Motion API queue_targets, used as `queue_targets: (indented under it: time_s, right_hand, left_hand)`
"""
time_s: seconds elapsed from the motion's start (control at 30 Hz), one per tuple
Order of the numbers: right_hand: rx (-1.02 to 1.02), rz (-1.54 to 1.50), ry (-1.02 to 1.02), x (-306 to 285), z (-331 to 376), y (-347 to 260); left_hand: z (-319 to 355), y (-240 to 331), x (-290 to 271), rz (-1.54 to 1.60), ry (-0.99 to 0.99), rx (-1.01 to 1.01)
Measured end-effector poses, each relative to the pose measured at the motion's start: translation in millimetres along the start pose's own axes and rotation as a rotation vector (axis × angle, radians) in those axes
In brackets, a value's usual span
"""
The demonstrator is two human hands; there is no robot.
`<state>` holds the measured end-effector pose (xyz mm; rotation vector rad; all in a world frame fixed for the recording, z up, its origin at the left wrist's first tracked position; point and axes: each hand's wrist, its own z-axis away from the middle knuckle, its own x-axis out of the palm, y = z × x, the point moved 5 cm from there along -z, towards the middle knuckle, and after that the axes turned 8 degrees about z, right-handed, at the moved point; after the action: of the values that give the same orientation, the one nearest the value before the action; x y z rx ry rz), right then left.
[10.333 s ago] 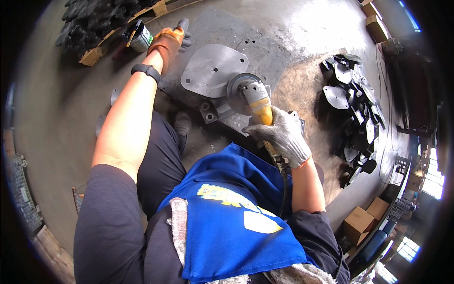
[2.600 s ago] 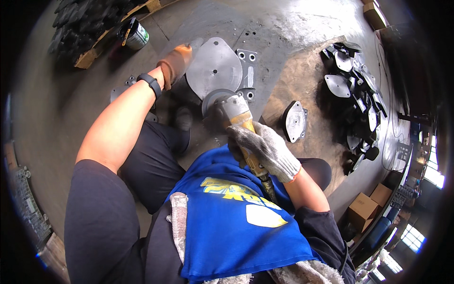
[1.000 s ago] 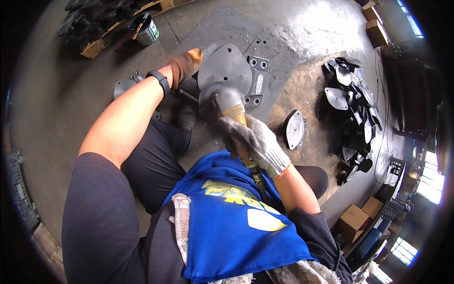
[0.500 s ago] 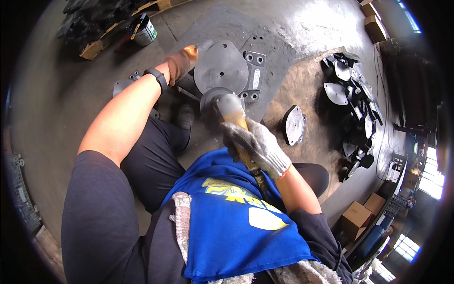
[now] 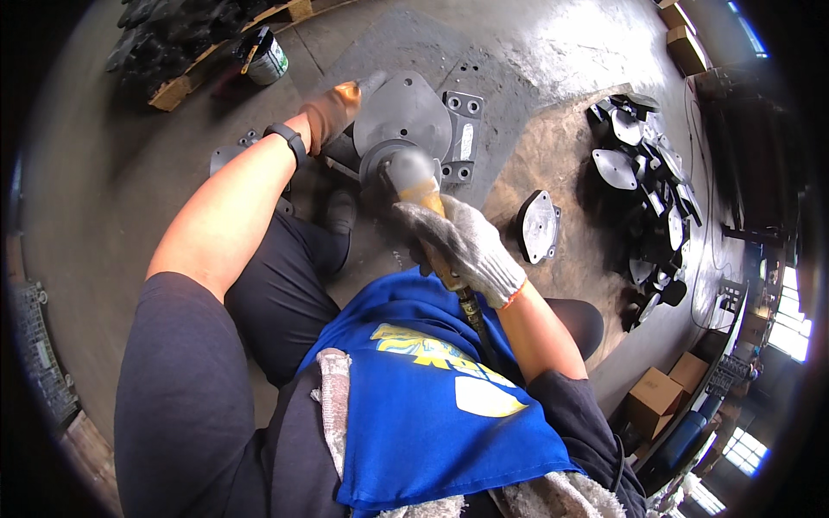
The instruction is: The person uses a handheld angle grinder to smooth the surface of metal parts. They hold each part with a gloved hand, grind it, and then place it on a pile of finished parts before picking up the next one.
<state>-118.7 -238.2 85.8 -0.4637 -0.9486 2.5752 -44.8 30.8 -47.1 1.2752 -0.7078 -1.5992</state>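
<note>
While the right hand [image 5: 462, 246] keeps its gloved grip closed around the yellow handle of the angle grinder [image 5: 406, 173], the tool's head has crept up onto the lower edge of the grey metal casting [image 5: 404, 108] lying on the floor. Half a second ago it sat about the same; ten seconds back the grinder was off to the right and the left hand was stretched well away. Now the left hand [image 5: 332, 112], in an orange glove, is clamped on the casting's left rim, steadying it. That reads as grinding under way on this piece. One finished-looking plate [image 5: 537, 226] stands just right of the knee, the dark pile of castings [image 5: 643, 186] farther right, a paint tin [image 5: 263, 56] up left.
</note>
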Motion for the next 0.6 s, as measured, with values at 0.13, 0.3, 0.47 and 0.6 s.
queue_targets:
  time_s: [0.13, 0.3, 0.47, 0.6]
  right_hand:
    - [-0.033, 0.120, 0.043, -2.0, 13.8, -12.5]
    - [0.011, -0.040, -0.024, 4.2, 5.6, -5.2]
    - [-0.028, 0.024, -0.017, 11.4, 4.0, -3.3]
    - [-0.026, -0.071, 0.020, 2.2, 8.0, 0.5]
  left_hand:
    - [8.2, 10.3, -7.5, -0.165, -0.053, 0.060]
    - [-22.7, -57.9, -0.7, 0.105, -0.055, 0.073]
    - [-34.4, -107.2, -20.3, 0.097, 0.047, 0.107]
    - [-0.4, 7.6, 5.3, -0.040, -0.009, -0.014]
